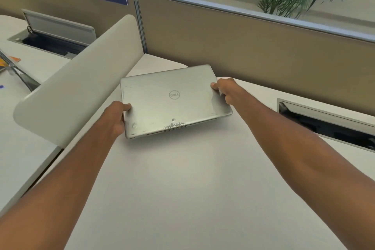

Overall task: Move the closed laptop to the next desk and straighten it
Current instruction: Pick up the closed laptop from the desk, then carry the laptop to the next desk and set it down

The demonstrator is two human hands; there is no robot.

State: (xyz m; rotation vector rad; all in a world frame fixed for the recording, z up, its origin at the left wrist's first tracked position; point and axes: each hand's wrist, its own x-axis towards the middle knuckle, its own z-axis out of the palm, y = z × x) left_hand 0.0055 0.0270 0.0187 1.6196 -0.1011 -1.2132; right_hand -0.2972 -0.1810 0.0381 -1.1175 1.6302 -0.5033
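Note:
A closed silver laptop (172, 101) with a round logo on its lid and a worn patch near its near edge sits over the white desk (182, 178), turned slightly clockwise. My left hand (116, 116) grips its near left corner, thumb on the lid. My right hand (223, 89) holds its far right edge, fingers wrapped around the side. Whether the laptop rests flat on the desk or is a little lifted I cannot tell.
A white curved divider (81, 83) separates this desk from the one on the left, which has an open cable hatch (52, 38) and papers. Another cable hatch (328, 126) lies at the right. A tan partition (263, 46) with a "474" sign stands behind.

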